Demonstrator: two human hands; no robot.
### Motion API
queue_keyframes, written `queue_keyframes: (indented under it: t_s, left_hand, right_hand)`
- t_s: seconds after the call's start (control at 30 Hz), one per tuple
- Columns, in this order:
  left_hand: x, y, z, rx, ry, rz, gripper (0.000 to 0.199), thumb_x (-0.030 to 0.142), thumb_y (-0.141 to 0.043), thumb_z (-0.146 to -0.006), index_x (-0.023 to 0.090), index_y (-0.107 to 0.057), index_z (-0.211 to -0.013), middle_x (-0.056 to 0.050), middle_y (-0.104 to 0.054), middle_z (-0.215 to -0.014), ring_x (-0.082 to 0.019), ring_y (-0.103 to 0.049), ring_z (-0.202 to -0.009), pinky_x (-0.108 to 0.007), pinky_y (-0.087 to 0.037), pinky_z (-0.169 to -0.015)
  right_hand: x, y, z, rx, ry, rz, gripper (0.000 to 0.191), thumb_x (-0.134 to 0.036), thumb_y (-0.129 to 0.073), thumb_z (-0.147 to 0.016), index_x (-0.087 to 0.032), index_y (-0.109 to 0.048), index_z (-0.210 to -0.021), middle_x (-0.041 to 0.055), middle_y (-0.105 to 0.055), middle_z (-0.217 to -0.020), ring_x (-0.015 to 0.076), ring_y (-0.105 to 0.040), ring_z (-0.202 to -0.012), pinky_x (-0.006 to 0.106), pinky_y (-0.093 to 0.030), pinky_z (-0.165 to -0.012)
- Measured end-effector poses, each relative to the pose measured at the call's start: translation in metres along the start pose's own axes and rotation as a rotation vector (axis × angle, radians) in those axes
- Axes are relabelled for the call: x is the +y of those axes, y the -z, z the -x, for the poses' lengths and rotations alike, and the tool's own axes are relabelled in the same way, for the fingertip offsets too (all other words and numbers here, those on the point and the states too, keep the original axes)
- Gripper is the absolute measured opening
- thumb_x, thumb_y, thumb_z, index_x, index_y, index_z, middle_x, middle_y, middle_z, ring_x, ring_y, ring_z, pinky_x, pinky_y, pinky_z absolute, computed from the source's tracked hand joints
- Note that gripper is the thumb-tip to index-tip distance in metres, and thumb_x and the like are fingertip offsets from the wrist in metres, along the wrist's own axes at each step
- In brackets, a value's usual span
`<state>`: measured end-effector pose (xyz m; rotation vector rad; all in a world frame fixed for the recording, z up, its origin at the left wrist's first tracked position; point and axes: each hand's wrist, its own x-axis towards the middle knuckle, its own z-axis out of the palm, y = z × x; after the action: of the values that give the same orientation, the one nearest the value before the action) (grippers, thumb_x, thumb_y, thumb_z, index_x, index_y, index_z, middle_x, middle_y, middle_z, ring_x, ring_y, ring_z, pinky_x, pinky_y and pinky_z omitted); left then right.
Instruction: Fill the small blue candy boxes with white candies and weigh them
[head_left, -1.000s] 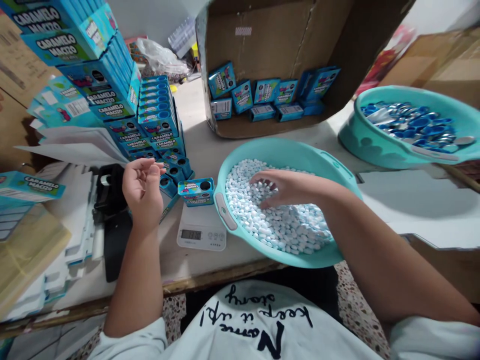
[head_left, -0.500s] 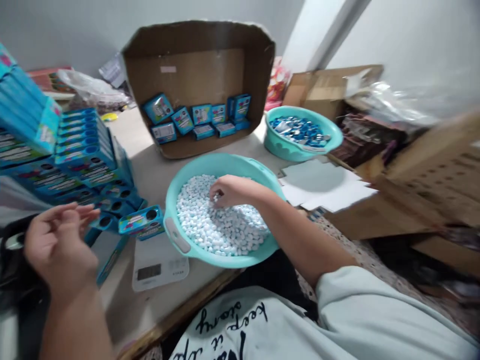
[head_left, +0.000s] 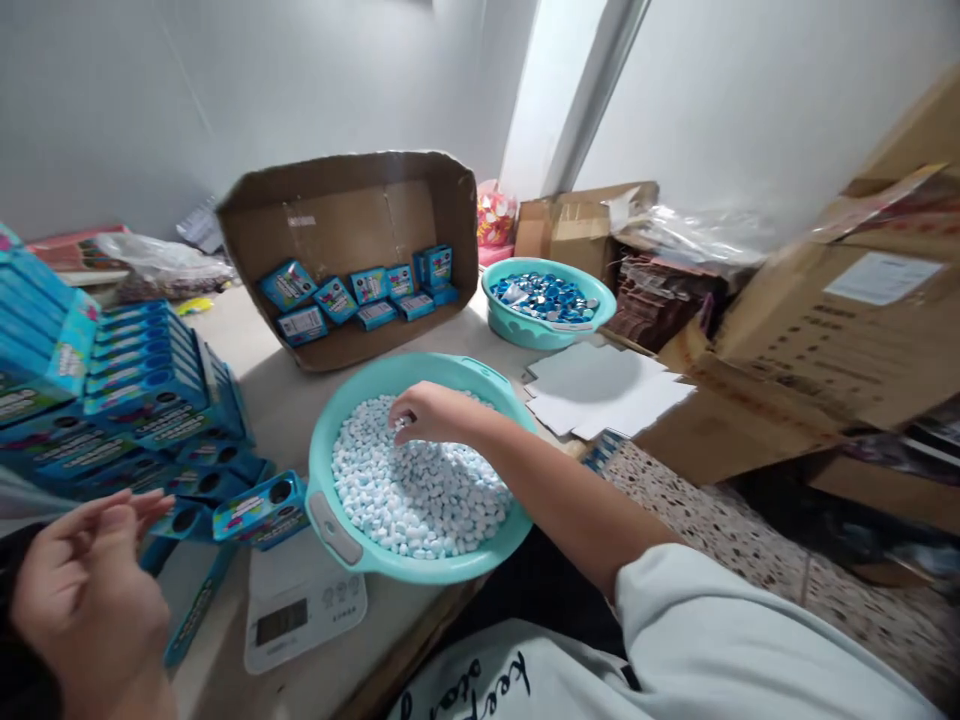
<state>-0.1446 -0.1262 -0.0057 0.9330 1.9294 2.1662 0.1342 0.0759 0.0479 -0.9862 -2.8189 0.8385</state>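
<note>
My right hand [head_left: 431, 412] is down in a turquoise basin [head_left: 322, 440] full of small white and pale blue candies [head_left: 420, 500]. Its fingers are curled in a pinch, with a few candies showing between them. At the lower left, my left hand [head_left: 97, 580] is in the air with its fingers loosely stretched and nothing visible in them. Near its fingertips are blue printed boxes with round holes. One such box [head_left: 259, 508] rests on the white kitchen scale [head_left: 307, 610], against the basin's left side; the scale's display is too blurred to read.
Blue cartons [head_left: 150, 370] are stacked at the left. Behind the basin, a cardboard box [head_left: 345, 225] on its side holds several small blue packs. A second turquoise basin [head_left: 525, 328] contains blue wrapped pieces. White card sheets [head_left: 600, 390] lie at right, near large cartons [head_left: 847, 320].
The view has turned to the right and up, so things sit lower and further left. My right hand stays among the candies; my left hand keeps much the same pose.
</note>
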Motion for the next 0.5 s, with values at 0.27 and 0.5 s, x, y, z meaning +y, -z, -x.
queue_keyframes:
  t_s: [0.27,0.5]
  left_hand:
    - [0.003,-0.016,0.0,0.062,0.045,0.081,0.031,0.055,-0.081,-0.074,0.028,-0.07,-0.083,0.003,-0.072,-0.076,-0.021,-0.068,-0.072,-0.04,-0.058,-0.078]
    - [0.011,-0.021,0.003,0.023,-0.009,-0.001,0.038,0.057,-0.063,-0.087,0.019,-0.063,-0.093,-0.006,-0.072,-0.085,-0.018,-0.07,-0.077,-0.03,-0.055,-0.073]
  right_hand:
    - [-0.003,0.005,-0.002,0.036,-0.023,0.042,0.011,-0.022,-0.076,-0.08,-0.016,-0.074,-0.089,0.0016,-0.068,-0.08,0.0137,-0.058,-0.073,0.023,-0.037,-0.066]
    - [0.005,-0.003,-0.007,0.132,0.106,0.071,0.017,-0.022,-0.053,-0.081,-0.025,-0.057,-0.065,0.0096,-0.065,-0.066,0.0182,-0.055,-0.06,0.033,-0.041,-0.062]
